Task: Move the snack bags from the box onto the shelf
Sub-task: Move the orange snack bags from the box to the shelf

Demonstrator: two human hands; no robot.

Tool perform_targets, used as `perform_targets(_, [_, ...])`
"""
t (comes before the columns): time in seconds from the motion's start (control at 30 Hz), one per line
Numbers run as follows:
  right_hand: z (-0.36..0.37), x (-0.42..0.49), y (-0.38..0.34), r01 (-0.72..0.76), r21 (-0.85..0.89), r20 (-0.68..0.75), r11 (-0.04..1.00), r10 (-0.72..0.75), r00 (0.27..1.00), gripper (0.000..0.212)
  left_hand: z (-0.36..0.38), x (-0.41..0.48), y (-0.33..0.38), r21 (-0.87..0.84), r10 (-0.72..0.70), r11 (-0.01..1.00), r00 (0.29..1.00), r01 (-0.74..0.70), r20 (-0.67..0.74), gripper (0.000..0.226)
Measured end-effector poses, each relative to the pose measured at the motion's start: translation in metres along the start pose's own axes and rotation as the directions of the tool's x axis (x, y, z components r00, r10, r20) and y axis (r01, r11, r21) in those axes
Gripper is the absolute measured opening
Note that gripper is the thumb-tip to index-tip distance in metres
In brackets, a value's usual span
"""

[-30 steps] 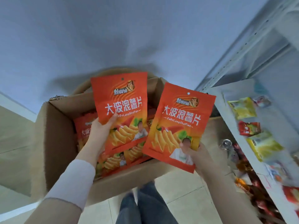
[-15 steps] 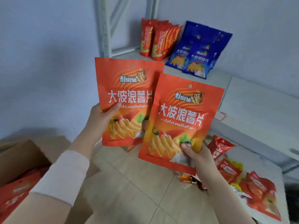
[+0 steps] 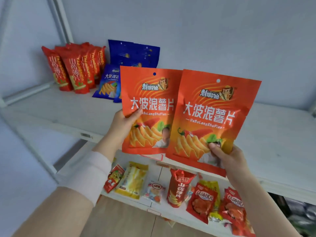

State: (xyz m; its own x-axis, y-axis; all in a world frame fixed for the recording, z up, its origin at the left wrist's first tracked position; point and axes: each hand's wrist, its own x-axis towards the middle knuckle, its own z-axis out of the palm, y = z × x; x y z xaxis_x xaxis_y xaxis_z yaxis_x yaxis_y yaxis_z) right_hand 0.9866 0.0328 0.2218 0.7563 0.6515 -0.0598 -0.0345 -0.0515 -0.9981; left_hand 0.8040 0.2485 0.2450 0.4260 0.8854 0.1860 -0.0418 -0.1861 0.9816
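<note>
My left hand (image 3: 122, 124) grips one orange chip bag (image 3: 148, 103) by its left edge, thumb on the front. A second orange chip bag (image 3: 213, 113) is pinched at its lower right corner by my right hand (image 3: 225, 155) and overlaps the first bag's right side. Both bags are upright, held in the air in front of the white upper shelf (image 3: 71, 108). The box is out of view.
At the back left of the upper shelf stand red snack bags (image 3: 73, 69) and blue chip bags (image 3: 131, 55). The lower shelf (image 3: 153, 205) holds several mixed small snack packs. A white upright post (image 3: 63, 19) rises at the left. The wall is behind.
The view has swung from the box up to the shelf. Both hands have carried their orange bags up and forward, level with the upper shelf. The grips are unchanged.
</note>
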Motion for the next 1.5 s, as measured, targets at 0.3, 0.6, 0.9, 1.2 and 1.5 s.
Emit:
perform_targets(0.3, [0.031,0.196,-0.004,-0.017,0.058,-0.12,0.998,0.024,0.992,0.01,0.072,0.228,-0.044,0.094,-0.008,0.996,0.986,-0.008,0.167,0.043])
perform_targets(0.6, [0.048,0.362,-0.007,-0.032,0.031,-0.233,0.999,0.038,0.972,0.01,0.137,0.385,-0.075,0.033,-0.058,0.998,0.957,0.051,0.283,0.024])
perform_targets(0.9, [0.062,0.448,0.004,-0.044,0.027,-0.231,0.999,0.049,0.972,0.01,0.152,0.447,-0.099,0.088,-0.063,0.995,0.972,0.044,0.228,0.025])
perform_targets(1.2, [0.076,0.478,0.004,0.033,-0.16,-0.288,0.987,-0.079,0.955,0.019,0.174,0.458,-0.104,0.294,-0.021,0.954,0.993,0.054,-0.114,0.048])
perform_targets(1.5, [0.073,0.48,0.018,0.015,-0.347,-0.391,0.938,-0.159,0.907,0.034,0.186,0.443,-0.122,0.214,-0.033,0.972,0.96,0.096,-0.278,0.059])
